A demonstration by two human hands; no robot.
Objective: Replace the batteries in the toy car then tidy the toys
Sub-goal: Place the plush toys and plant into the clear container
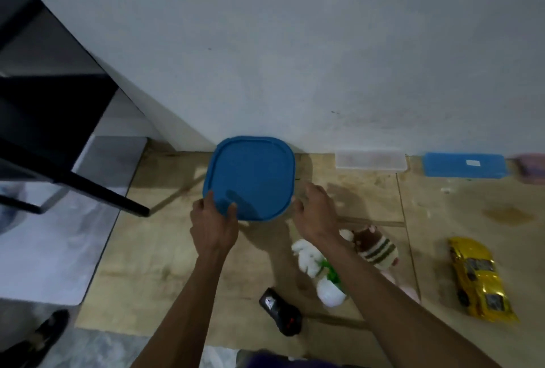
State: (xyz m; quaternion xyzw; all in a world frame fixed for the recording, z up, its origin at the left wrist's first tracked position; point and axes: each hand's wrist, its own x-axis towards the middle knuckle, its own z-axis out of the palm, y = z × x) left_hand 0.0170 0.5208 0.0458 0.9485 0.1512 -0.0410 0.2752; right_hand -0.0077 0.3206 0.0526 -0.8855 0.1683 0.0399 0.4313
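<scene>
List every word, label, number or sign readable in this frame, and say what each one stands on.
No text can be read in this frame.
Flat blue box by the wall: a small white sticker, too blurred to read.
Black remote control: a pale mark and a red mark, both too small to read.
Yellow toy car: dark patches only, no lettering legible.
Blue container lid, gripped by the left hand: no visible print.

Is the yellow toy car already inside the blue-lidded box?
No, the yellow toy car lies out on the floor to the right, well apart from the blue-lidded box, whose lid is on.
</scene>
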